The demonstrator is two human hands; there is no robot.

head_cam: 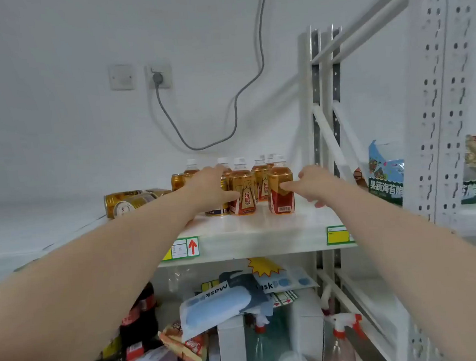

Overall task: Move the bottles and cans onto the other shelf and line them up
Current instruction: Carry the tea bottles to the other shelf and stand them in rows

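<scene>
Pale, smooth shelf board (252,230) carries gold cans (124,203) lying at left; your left hand (211,188) cups a ribbed amber bottle (243,190), and your right hand (314,184), fingers spread, touches another white-capped bottle (281,189) with its thumb.

- Amber clear-plastic bottles (242,190), white caps: glossy, with slick printed labels.
- Gold metal cans (124,204): shiny, smooth.
- White shelf board (252,227): smooth, faintly glossy.
- White perforated metal upright (435,93): painted, satin.
- Blue snack bag (385,173): glossy film.
</scene>
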